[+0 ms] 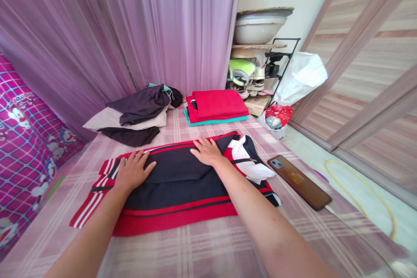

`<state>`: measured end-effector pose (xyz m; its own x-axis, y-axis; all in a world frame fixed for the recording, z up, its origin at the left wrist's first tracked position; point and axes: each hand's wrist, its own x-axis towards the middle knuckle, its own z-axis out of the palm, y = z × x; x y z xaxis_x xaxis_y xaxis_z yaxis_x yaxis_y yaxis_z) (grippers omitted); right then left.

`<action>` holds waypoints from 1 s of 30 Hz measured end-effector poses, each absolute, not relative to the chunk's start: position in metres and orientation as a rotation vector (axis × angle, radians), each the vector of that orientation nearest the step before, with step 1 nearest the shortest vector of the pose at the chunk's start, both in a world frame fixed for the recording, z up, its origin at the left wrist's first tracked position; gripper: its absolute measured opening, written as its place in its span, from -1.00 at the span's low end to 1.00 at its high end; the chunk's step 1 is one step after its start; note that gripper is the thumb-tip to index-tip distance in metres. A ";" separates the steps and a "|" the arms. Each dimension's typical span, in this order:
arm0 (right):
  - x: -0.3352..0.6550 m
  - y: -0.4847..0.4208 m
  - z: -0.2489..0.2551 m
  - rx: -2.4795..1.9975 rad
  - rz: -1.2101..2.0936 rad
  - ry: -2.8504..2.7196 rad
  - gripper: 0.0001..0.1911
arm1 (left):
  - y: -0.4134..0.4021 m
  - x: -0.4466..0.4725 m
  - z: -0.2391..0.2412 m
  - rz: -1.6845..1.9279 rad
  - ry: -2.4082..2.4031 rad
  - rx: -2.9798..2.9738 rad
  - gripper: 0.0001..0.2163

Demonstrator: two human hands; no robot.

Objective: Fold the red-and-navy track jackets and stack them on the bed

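A dark navy jacket (176, 195) with red edges and striped red-and-white cuffs lies partly folded on the plaid bedspread (156, 252). My left hand (134, 170) rests on its left part beside the cuffs, fingers spread and flat. Near the collar end, my right hand (206, 151) lies on the dark cloth with its fingers stretched out. The white and red collar part is bunched to the right of that hand. Neither hand grips the cloth.
Folded red and teal clothes (216, 106) are stacked at the back. A loose pile of dark and grey clothes (140, 110) lies to their left. At the right edge is a phone (299, 182) on a cable. A shoe rack (260, 71) stands beyond.
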<state>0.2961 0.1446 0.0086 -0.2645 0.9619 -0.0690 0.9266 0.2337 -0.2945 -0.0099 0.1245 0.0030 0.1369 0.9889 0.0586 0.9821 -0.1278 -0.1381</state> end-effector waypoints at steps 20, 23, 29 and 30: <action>0.254 0.120 0.030 -1.803 0.306 -2.271 -0.29 | 0.122 -0.002 0.006 0.055 -2.012 -2.224 -0.38; 0.246 0.114 0.020 -1.783 0.440 -2.374 -0.30 | 0.122 -0.003 0.005 0.047 -2.013 -2.227 -0.38; 0.327 0.112 0.007 -2.086 0.377 -2.188 -0.33 | 0.122 -0.004 0.004 0.035 -1.997 -2.214 -0.40; 0.342 0.110 0.006 -2.149 0.325 -2.137 -0.34 | 0.123 -0.004 0.004 0.036 -2.003 -2.216 -0.40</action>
<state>0.3419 0.1102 0.0058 -0.0037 0.9964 -0.0843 0.9765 -0.0146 -0.2152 -0.0040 0.1225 0.0035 0.1060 0.9907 0.0855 0.9869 -0.0944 -0.1306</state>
